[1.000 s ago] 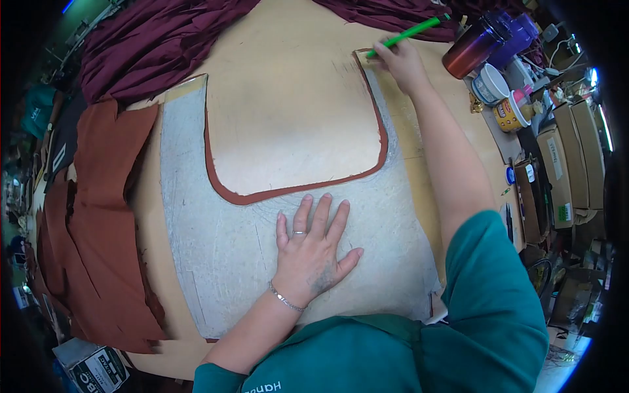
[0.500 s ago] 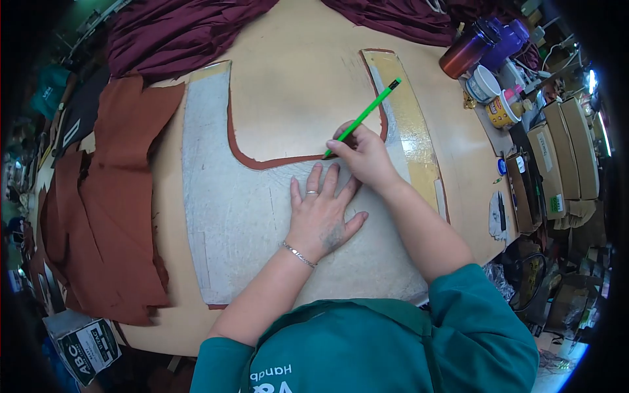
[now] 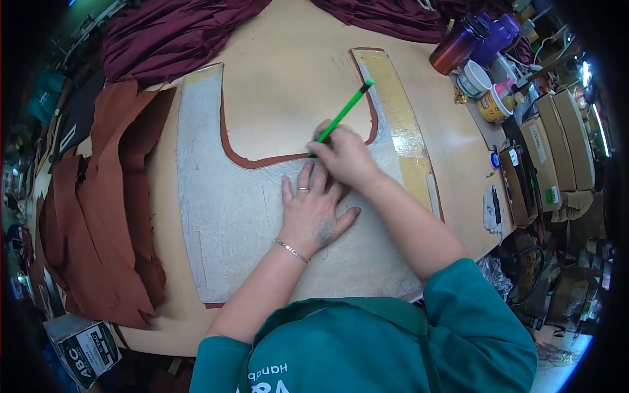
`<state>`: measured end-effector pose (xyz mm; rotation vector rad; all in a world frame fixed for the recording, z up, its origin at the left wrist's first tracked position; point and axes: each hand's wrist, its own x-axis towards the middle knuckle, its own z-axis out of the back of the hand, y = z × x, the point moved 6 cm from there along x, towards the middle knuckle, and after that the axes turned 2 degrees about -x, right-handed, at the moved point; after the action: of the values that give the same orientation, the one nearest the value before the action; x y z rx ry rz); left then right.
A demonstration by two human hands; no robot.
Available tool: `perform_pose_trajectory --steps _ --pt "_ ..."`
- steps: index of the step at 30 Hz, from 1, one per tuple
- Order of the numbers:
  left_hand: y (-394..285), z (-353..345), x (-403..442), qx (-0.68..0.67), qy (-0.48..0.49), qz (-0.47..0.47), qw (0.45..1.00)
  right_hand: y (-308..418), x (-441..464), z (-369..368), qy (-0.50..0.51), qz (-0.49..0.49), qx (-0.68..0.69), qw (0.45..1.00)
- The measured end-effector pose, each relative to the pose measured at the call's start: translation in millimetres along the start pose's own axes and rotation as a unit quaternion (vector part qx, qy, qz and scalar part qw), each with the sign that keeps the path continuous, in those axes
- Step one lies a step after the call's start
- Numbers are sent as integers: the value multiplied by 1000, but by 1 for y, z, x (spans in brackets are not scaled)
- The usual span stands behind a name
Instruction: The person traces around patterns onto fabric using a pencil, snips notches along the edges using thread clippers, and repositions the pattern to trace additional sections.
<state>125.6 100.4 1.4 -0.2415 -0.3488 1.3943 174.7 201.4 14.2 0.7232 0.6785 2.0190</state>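
Observation:
A green pencil (image 3: 342, 115) is pinched in my right hand (image 3: 346, 157), its lower end at the curved inner edge of a large grey-white pattern board (image 3: 229, 216). Reddish-brown leather (image 3: 234, 156) shows as a strip along that U-shaped edge, under the board. My left hand (image 3: 311, 213) lies flat on the board just below the curve, fingers spread and holding nothing. It wears a ring and a bracelet. Yellowish tape (image 3: 409, 147) covers the board's right arm.
Loose brown leather pieces (image 3: 101, 216) lie at the left. Maroon cloth (image 3: 177, 39) is bunched along the far edge. Bottles (image 3: 458, 44) and white tubs (image 3: 474, 80) stand at the back right, near cardboard boxes (image 3: 547, 147). A carton (image 3: 85, 350) sits at the lower left.
My right hand has moved the pencil a little leftward along the curved edge. My left hand stays flat on the board. The whole view has shifted slightly.

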Motion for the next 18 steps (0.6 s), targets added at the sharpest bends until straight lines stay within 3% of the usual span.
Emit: perform_pose_trajectory --steps 2,4,7,13,16,18 --pt "0 -1 -1 4 -5 5 1000 -29 -6 28 41 -118 35 992" --pt "0 0 0 8 -6 4 1000 -70 -10 54 31 -115 50 992" --pt "-1 0 -1 9 -2 4 1000 -96 6 83 85 -185 52 978" --pt "-2 2 2 2 21 10 1000 -132 106 86 217 -95 10 971" --pt "-1 3 3 1 9 4 1000 -136 150 81 225 -113 96 963" --pt "-1 3 3 0 8 2 1000 -143 174 83 181 -125 65 973"
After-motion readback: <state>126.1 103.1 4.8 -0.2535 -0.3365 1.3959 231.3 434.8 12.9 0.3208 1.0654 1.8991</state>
